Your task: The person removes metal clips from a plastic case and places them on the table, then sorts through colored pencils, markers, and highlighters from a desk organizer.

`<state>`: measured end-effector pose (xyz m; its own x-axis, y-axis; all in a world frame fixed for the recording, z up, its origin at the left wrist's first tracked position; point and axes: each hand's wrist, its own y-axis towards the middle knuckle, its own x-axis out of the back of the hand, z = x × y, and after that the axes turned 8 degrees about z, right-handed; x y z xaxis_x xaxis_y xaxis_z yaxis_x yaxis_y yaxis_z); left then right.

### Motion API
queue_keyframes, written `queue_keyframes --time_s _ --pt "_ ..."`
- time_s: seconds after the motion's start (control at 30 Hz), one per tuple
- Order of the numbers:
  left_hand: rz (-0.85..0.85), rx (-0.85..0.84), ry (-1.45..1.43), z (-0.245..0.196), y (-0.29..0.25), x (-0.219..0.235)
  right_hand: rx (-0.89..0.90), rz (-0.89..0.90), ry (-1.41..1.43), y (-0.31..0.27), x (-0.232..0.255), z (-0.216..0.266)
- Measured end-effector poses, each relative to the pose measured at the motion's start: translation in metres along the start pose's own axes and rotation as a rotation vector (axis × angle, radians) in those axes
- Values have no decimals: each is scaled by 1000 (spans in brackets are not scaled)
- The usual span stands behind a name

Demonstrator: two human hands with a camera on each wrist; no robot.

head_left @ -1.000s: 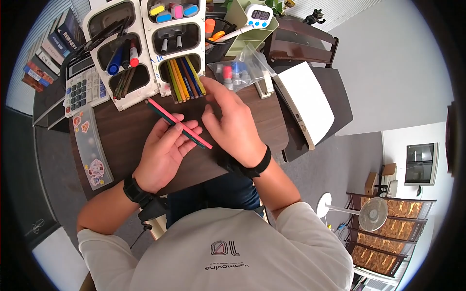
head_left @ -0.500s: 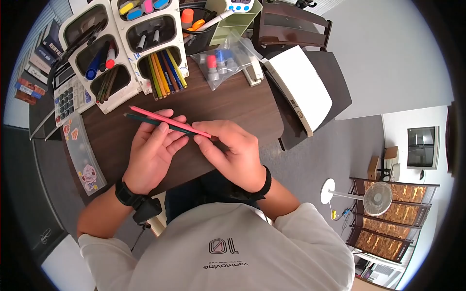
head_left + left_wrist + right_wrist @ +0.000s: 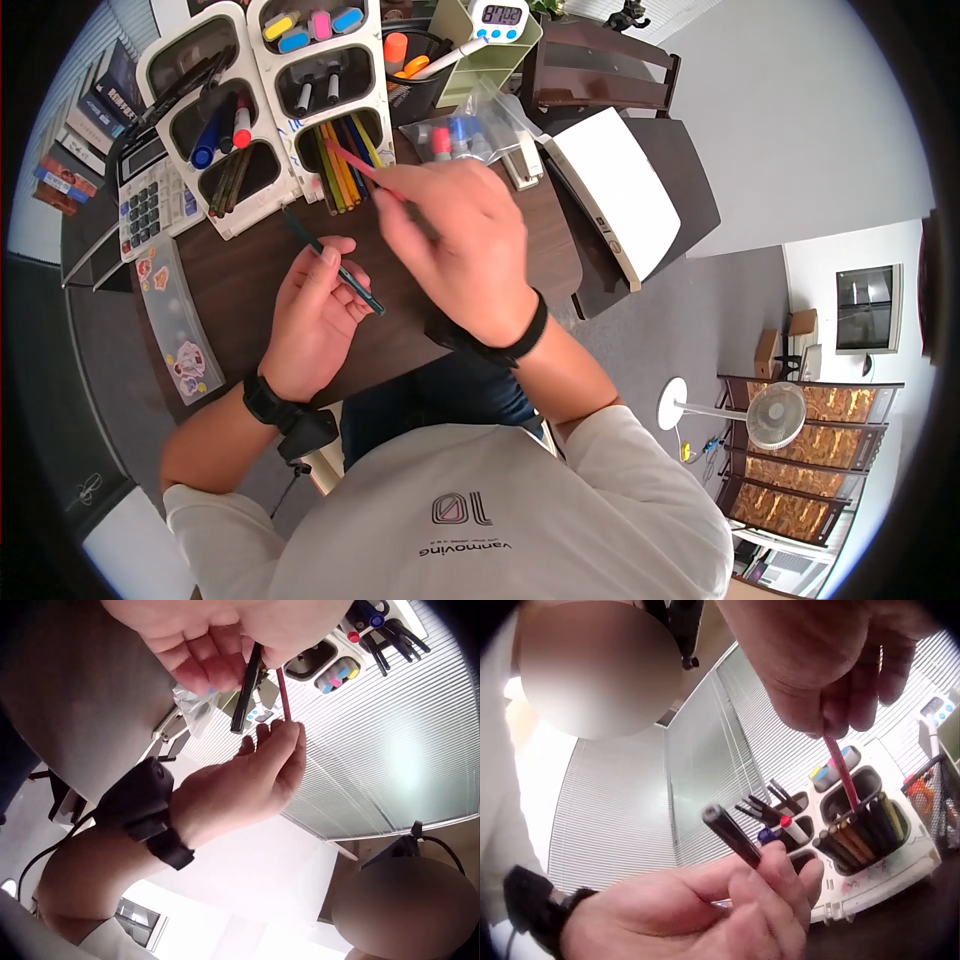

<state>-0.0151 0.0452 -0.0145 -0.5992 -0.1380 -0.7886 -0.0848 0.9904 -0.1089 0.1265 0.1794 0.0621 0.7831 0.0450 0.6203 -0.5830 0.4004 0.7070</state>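
Note:
The left hand pinches a dark green pencil between thumb and fingers, low over the desk. In the right hand a pink-red pencil is pinched near one end. Its far end overlaps the coloured pencils in the lower right compartment of a white desk organizer. In the right wrist view the pink-red pencil slants down from the fingertips toward that compartment. The green pencil looks nearly black there, end toward the camera.
Other compartments hold highlighters, markers and more pencils. A mesh pen cup, a plastic bag of bottles and a stapler stand to the right. A calculator and a clear stickered case lie left.
Both pencils were together in the left hand. The right hand has taken the pink-red one and carried it up to the organizer; the green one stays in the left.

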Motion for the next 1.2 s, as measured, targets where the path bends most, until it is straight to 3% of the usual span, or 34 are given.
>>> queue_keyframes --time_s 0.23,0.5,0.67,0.77,0.83,0.9,1.0,1.07,1.2 --pt "-1 -4 -20 -2 3 -6 -22 160 -14 16 -36 6" --pt "-21 4 -1 -4 3 -11 -16 198 -51 17 -41 12" --pt "-13 -11 5 -3 3 -10 -37 219 -38 16 -28 18" --pt "-27 -38 -2 -3 4 -11 5 191 98 3 -3 21" --pt "-66 -53 -11 -4 3 -9 -74 249 242 -18 13 26" --pt "60 -19 -33 -6 -1 -2 -105 301 293 -36 16 28" --pt "97 6 -69 -1 -3 2 -168 340 395 -58 12 25" --pt "129 21 -38 -1 -5 -2 -48 232 488 -63 11 21" --pt "210 -21 -76 5 -5 7 9 168 554 -53 33 19"
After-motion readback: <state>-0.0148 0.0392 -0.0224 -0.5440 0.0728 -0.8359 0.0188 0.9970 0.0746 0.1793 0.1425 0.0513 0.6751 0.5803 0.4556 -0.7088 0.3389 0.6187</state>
